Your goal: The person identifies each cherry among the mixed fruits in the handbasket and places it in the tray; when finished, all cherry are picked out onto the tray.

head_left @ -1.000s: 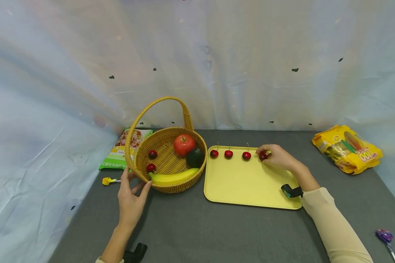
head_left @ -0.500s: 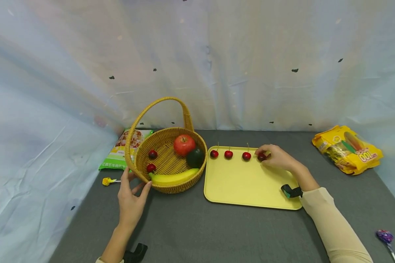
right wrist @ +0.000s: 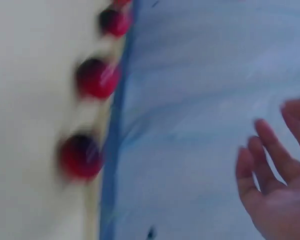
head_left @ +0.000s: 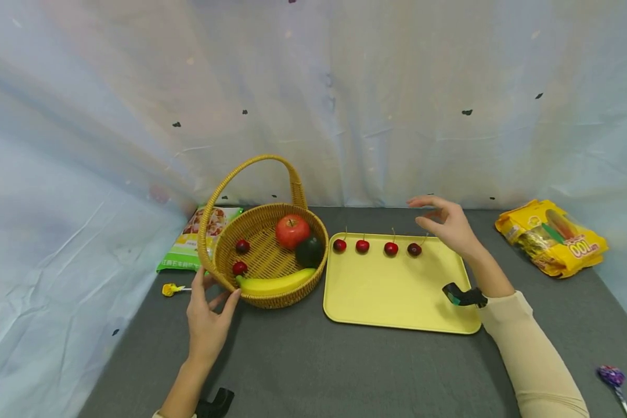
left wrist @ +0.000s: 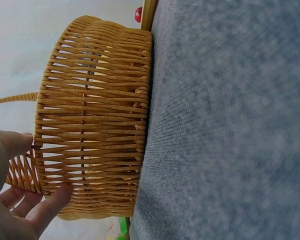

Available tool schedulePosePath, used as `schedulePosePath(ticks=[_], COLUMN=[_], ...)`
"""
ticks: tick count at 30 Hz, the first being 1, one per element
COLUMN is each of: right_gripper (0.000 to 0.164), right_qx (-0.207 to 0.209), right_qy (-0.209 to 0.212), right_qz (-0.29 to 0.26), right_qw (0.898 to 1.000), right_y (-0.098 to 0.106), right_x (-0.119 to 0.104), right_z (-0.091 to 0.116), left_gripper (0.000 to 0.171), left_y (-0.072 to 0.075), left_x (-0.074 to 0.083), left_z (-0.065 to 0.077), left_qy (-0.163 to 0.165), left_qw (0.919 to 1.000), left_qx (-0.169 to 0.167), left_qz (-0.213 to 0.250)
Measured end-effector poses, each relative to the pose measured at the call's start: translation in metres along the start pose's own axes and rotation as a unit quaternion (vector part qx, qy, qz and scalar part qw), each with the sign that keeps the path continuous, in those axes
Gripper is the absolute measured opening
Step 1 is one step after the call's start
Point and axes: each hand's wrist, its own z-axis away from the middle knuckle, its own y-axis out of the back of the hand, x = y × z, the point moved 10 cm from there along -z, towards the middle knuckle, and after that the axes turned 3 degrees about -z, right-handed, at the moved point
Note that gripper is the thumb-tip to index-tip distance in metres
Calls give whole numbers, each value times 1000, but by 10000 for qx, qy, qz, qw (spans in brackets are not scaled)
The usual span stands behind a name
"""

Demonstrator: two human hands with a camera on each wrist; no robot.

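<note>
My left hand (head_left: 207, 325) grips the wicker basket (head_left: 277, 301) at its near left side, where the handle meets the rim. In the left wrist view, thumb and fingers (left wrist: 55, 202) lie on both sides of the woven rim. Inside the basket are two cherries (head_left: 240, 267), a red apple-like fruit (head_left: 292, 231), a dark green avocado-like fruit (head_left: 309, 251) and a banana (head_left: 277, 282). Several stemmed cherries line the far edge of the yellow tray (head_left: 386, 296). Above the rightmost cherry (head_left: 414, 249) hovers my right hand (head_left: 446, 223), holding nothing, thumb and fingers apart.
Behind the basket at left lies a green snack bag (head_left: 188, 244), with a yellow lollipop (head_left: 170, 288) in front of it. A yellow snack package (head_left: 554, 238) sits at the far right. Near the right edge is a purple lollipop (head_left: 611, 375). A pale curtain hangs behind the table.
My right hand has let go of the rightmost cherry, leaving it on the tray beside the others, and has risen away with fingers spread. The left hand and basket have stayed put.
</note>
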Motion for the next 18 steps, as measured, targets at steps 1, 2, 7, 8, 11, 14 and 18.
schedulePosePath(ticks=[1,2,7,8,11,14,18], right_gripper=[28,28,33,34,38,40,41], right_qx=[158,247,-159,-379,-1149,-2068,-3277], right_qy=[81,146,338,344,438,580,743], right_qz=[-373,-748,-1624,-1685,-1562,-1041,-133], right_qw=[9991,9968,9860,9844,9800,9711,9417], right_y=[-1,-4,-55,-71,-124,-181,-258], right_x=[-7,-14,-45,-51,-69,-88,-104], right_z=[-4,-8,-33,-39,-58,-74,-90], left_gripper=[87,87,86,87,88,90,94], left_y=[0,-1,0,0,-1,-4,-5], left_x=[-1,-1,0,0,-5,-17,-36], left_z=[0,0,0,0,2,4,7], left_qy=[6,12,18,21,52,76,113], left_qw=[10000,10000,10000,10000,10000,10000,9999], left_qx=[-2,-4,12,18,3,-15,16], left_qz=[-4,-2,44,58,80,5,-52])
